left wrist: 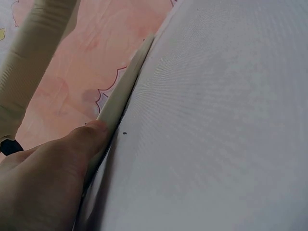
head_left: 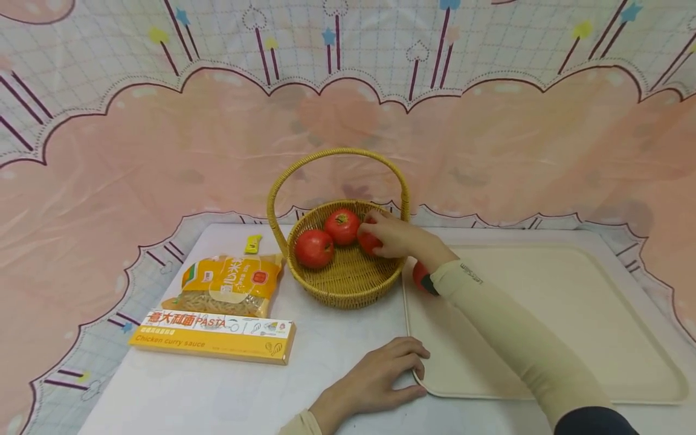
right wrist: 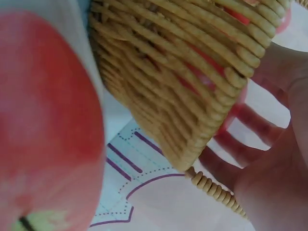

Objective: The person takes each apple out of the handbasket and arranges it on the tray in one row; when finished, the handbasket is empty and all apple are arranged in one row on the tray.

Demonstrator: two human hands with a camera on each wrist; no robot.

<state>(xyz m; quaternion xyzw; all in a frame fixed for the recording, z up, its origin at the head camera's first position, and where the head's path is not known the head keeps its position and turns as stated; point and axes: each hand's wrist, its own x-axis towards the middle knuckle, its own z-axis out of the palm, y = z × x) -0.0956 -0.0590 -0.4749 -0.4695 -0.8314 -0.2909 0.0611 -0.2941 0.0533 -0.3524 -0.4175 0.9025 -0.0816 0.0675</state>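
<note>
A wicker basket with a tall handle stands at the middle of the table. Two red apples, a left one and a rear one, lie inside. My right hand reaches over the basket's right rim and holds a third apple against the inner side, its fingers partly hidden. Under the right wrist, another apple sits on the beige tray; it looms large in the right wrist view. My left hand grips the tray's near left corner, thumb along the rim.
Left of the basket lie a yellow bag of pasta, a boxed pasta and a small yellow packet. The basket handle arches above the apples. A patterned pink cloth hangs behind the white table.
</note>
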